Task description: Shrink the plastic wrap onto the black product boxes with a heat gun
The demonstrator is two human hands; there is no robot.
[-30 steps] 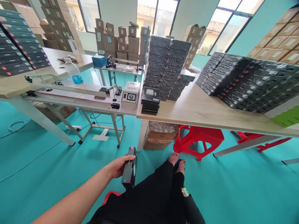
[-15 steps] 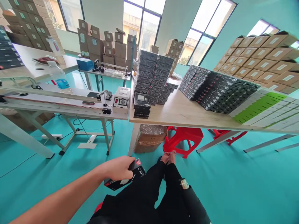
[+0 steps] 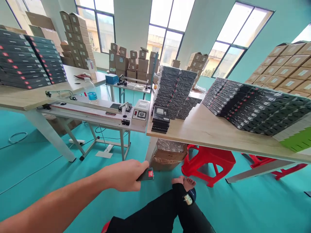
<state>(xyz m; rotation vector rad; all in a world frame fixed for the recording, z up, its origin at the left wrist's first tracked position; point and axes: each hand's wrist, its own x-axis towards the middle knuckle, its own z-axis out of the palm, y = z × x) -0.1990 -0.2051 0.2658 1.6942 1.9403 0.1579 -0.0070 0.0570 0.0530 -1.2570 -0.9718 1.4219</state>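
In the head view my left hand [image 3: 128, 176] is closed around a small flat black box [image 3: 146, 175] with a red label at its corner. It holds the box above the floor, in front of the table edge; the hand covers much of the box. No fingers of my right hand show. A black sleeve-like shape [image 3: 200, 215] with a shiny metal-coloured end [image 3: 188, 199] lies over my leg at lower right. The nearest boxes on the table are a short stack of black boxes [image 3: 160, 119] at its left corner.
Wrapped black boxes [image 3: 178, 87] stand in stacks on the wooden table [image 3: 189, 132]. A bar sealer [image 3: 94, 105] with a control box [image 3: 141, 111] adjoins it at left. A red stool [image 3: 209, 161] and a carton [image 3: 167, 157] sit underneath. Dark boxes [image 3: 31, 61] fill the far-left table.
The view has turned left, bringing the far-left dark boxes into sight. My left hand still grips the black box, now turned so that less of it shows, and has moved slightly rightward.
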